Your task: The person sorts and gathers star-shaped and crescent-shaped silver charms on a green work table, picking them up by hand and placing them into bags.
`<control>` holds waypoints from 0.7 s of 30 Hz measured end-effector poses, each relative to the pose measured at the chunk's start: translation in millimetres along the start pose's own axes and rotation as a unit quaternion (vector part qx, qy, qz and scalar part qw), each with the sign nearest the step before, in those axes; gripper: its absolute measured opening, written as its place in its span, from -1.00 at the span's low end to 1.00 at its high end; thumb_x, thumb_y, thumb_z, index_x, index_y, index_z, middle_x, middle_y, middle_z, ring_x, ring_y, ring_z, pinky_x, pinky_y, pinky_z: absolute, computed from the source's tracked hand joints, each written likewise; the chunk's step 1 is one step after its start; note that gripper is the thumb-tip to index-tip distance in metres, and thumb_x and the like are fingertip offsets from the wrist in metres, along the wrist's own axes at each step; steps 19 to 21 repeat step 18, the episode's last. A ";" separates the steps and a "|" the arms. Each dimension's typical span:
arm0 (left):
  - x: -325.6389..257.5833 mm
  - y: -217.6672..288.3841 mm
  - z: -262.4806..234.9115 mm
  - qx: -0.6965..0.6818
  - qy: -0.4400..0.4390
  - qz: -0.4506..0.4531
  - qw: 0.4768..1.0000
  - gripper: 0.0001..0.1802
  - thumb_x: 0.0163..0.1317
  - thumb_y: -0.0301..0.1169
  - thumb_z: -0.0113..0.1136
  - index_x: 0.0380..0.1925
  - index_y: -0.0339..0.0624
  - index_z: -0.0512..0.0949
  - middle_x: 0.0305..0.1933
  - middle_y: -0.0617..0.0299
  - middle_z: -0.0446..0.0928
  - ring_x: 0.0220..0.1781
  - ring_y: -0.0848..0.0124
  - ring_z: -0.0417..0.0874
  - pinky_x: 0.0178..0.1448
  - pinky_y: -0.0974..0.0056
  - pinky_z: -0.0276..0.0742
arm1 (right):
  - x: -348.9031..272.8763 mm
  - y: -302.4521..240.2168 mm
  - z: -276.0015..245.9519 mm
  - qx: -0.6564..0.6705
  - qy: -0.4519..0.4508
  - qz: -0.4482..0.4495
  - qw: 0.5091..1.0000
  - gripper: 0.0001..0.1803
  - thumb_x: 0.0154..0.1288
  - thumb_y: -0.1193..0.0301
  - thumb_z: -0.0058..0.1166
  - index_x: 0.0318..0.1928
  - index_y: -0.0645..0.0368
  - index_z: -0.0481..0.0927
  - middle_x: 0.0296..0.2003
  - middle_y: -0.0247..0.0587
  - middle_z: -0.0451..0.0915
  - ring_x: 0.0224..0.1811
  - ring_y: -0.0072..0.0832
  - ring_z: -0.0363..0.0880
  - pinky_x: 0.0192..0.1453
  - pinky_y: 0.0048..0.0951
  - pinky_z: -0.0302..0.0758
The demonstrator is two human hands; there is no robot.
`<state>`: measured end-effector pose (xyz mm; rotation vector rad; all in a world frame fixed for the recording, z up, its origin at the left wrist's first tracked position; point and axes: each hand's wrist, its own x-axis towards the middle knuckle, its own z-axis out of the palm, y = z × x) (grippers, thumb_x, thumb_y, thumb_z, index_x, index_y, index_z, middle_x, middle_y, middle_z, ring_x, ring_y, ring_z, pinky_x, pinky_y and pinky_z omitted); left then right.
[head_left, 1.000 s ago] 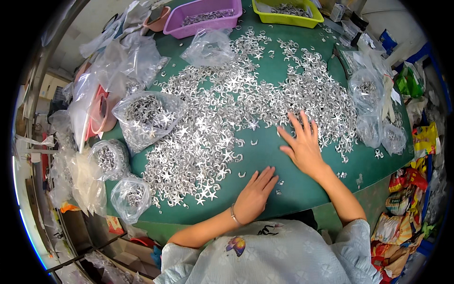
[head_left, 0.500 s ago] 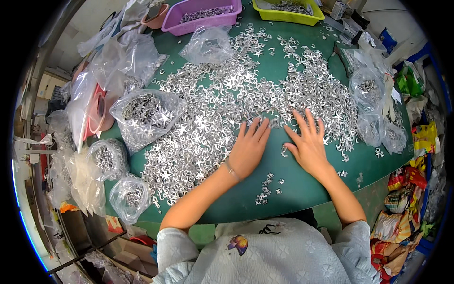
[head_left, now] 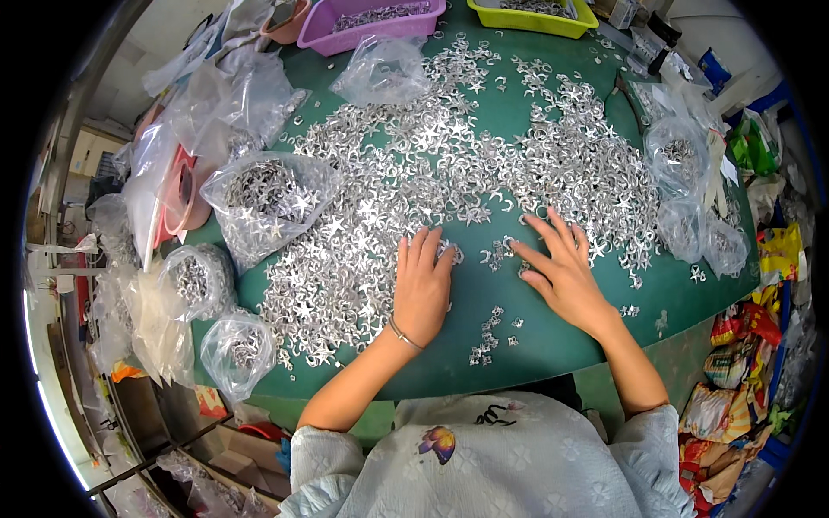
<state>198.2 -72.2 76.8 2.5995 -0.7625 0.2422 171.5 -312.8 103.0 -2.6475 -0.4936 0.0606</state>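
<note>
Silver star-shaped metal pieces (head_left: pixel 371 216) cover most of the green desk (head_left: pixel 484 363) in a wide, glittering sheet, seen from the head camera, my only view of this station. My left hand (head_left: pixel 423 289) lies flat on the near edge of the heap, fingers straight and close together, palm down and clamped on nothing. My right hand (head_left: pixel 566 276) rests just beside it with fingers spread apart, fingertips touching the thinner fringe of pieces, also gripping nothing. Between and below the two hands a few small clusters of pieces (head_left: pixel 492 332) lie apart on bare felt.

I judge the pieces to be light, stiff and thin, with points that snag on one another; they look likely to slide readily on the cloth and are best raked under a flat palm or pinched singly at an arm of the star.

Clear plastic bags (head_left: pixel 268 198) filled with the same pieces sit along the left of the desk, more bags (head_left: pixel 682 155) at the right. A purple tray (head_left: pixel 371 22) and a yellow tray (head_left: pixel 535 13) stand at the far edge
</note>
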 end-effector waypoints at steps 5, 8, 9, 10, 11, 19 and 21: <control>1.8 16.9 0.8 0.002 -0.014 0.028 0.999 -0.63 0.08 -0.59 0.17 -0.04 -0.35 0.50 0.25 -0.08 0.33 0.28 -0.02 0.36 0.37 -0.16 0.21 | -0.9 -12.3 8.9 -0.051 0.000 0.005 0.999 -0.49 0.24 0.21 0.17 0.19 0.05 0.51 0.41 -0.07 0.12 0.52 -0.01 -0.14 0.44 0.25 -0.15; -3.6 6.3 1.5 -0.013 0.007 0.018 1.000 -0.63 0.07 -0.57 0.20 -0.06 -0.35 0.51 0.26 -0.05 0.34 0.29 -0.01 0.34 0.39 -0.13 0.19 | -15.7 -11.3 7.0 -0.046 -0.015 0.015 0.999 -0.50 0.24 0.22 0.17 0.19 0.04 0.51 0.39 -0.10 0.15 0.50 -0.02 -0.08 0.44 0.22 -0.12; -5.2 5.6 1.1 -0.029 0.014 0.014 0.999 -0.63 0.07 -0.56 0.21 -0.06 -0.35 0.51 0.25 -0.04 0.34 0.29 0.00 0.34 0.39 -0.12 0.18 | -14.7 -9.4 8.4 -0.045 0.019 0.024 0.999 -0.50 0.24 0.23 0.17 0.19 0.04 0.51 0.37 -0.10 0.17 0.49 -0.01 -0.06 0.43 0.20 -0.12; -0.7 7.2 4.6 -0.085 0.031 0.024 0.996 -0.63 0.07 -0.54 0.23 -0.05 -0.31 0.52 0.18 0.01 0.39 0.23 0.06 0.38 0.33 -0.05 0.24 | -10.2 -5.3 11.4 -0.043 0.052 0.033 0.997 -0.51 0.25 0.25 0.17 0.19 0.03 0.50 0.35 -0.11 0.19 0.48 -0.01 -0.03 0.43 0.19 -0.12; 4.9 12.8 9.4 -0.078 0.025 0.022 0.996 -0.63 0.07 -0.54 0.24 -0.06 -0.30 0.53 0.14 0.04 0.41 0.19 0.08 0.40 0.28 -0.02 0.25 | -5.5 0.2 13.0 -0.046 0.088 0.045 0.994 -0.51 0.25 0.26 0.17 0.19 0.03 0.50 0.33 -0.11 0.21 0.46 -0.01 0.00 0.43 0.18 -0.12; 15.2 13.1 23.5 -0.077 -0.035 -0.008 0.996 -0.58 0.07 -0.46 0.30 -0.01 -0.15 0.53 0.01 0.15 0.42 0.08 0.23 0.43 0.09 0.09 0.26 | 17.7 -8.9 33.6 -0.022 0.133 0.027 0.990 -0.74 0.08 0.37 0.29 -0.17 0.08 0.70 0.11 -0.16 0.42 0.22 -0.17 0.28 0.23 0.00 0.12; 15.2 13.1 23.5 -0.077 -0.035 -0.008 0.996 -0.58 0.07 -0.46 0.30 -0.01 -0.15 0.53 0.01 0.15 0.42 0.08 0.23 0.43 0.09 0.09 0.26 | 17.7 -8.9 33.6 -0.022 0.133 0.027 0.990 -0.74 0.08 0.37 0.29 -0.17 0.08 0.70 0.11 -0.16 0.42 0.22 -0.17 0.28 0.23 0.00 0.12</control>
